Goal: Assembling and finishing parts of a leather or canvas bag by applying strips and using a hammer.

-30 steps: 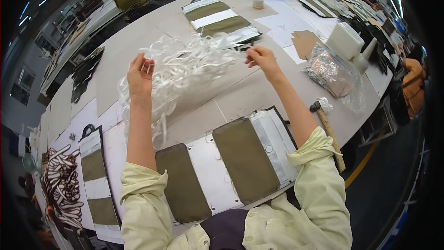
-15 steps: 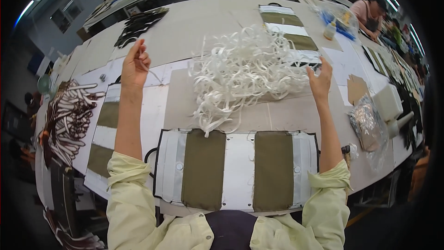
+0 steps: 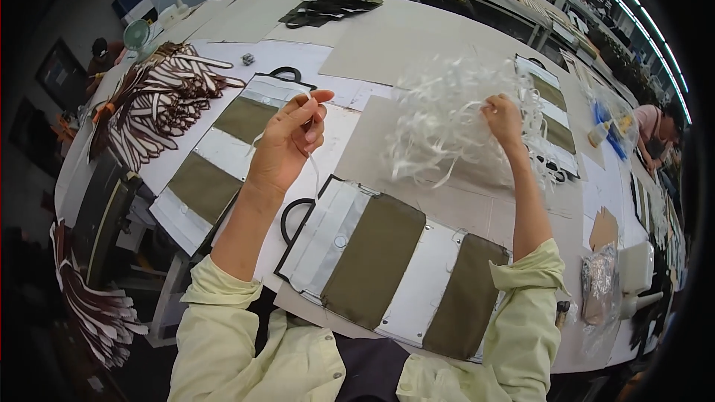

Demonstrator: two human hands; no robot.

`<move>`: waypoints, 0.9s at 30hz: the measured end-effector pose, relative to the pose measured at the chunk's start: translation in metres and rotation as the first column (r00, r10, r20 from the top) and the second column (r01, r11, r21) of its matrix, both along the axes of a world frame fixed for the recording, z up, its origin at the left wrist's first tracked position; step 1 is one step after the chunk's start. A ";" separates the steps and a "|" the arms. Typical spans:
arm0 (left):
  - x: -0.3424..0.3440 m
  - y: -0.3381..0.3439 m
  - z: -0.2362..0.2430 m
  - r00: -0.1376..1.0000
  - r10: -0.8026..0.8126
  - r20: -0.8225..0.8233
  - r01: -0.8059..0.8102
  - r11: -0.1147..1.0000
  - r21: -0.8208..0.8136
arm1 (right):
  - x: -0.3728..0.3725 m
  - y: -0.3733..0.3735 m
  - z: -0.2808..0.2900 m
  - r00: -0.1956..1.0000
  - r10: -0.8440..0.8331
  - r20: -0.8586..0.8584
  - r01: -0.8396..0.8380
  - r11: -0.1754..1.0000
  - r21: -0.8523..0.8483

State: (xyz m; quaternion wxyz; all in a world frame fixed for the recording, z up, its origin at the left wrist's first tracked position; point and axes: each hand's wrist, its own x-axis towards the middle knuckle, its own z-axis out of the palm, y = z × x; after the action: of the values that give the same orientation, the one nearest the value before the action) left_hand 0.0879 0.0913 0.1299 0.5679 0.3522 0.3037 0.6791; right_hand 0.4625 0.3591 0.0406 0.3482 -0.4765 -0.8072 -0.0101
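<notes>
A thin white ribbon (image 3: 316,171) hangs from my left hand (image 3: 287,134), whose fingers are closed in a pinch around it. My right hand (image 3: 504,119) has its fingertips closed on strands of the tangled white ribbon pile (image 3: 432,126), which looks smeared by motion. Just in front of me lies a flat bag panel (image 3: 376,257) with olive and white bands, black edging and a black loop handle at its left end. My right forearm crosses above its right part. Left of it, partly behind my left forearm, rests a second such panel (image 3: 197,182).
Brown-and-white strips (image 3: 160,97) lie bundled at the left. Black straps (image 3: 331,7) are heaped at the far side. Another banded panel (image 3: 551,112) sits right of the ribbons, with a glue bottle (image 3: 598,134) and a plastic-wrapped packet (image 3: 598,283) beyond. A co-worker (image 3: 655,130) leans over the table's right side.
The view has swung left, so the table appears shifted right and tilted. My right hand, spread at the pile's edge before, has closed on ribbon strands. The left still grips its ribbon.
</notes>
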 end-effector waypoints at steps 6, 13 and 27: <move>0.025 -0.022 -0.009 0.992 0.082 -0.100 -0.073 0.994 0.083 | -0.041 -0.067 0.057 0.879 -0.185 0.440 0.129 0.980 0.154; 0.092 -0.041 -0.007 0.976 0.209 0.053 -0.215 0.962 0.169 | -0.141 -0.254 0.086 0.465 0.235 -0.854 -0.846 0.403 -0.350; 0.051 -0.088 -0.083 0.987 0.159 -0.015 -0.159 0.970 -0.185 | 0.056 -0.321 0.033 0.859 -0.060 -0.508 -0.467 0.312 -0.827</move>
State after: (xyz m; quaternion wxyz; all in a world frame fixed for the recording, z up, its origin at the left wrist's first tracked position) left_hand 0.1388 0.0032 0.0465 0.5422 0.2724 0.3928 0.6910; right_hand 0.5186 0.0379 0.0731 0.1852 -0.4656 -0.6148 0.6091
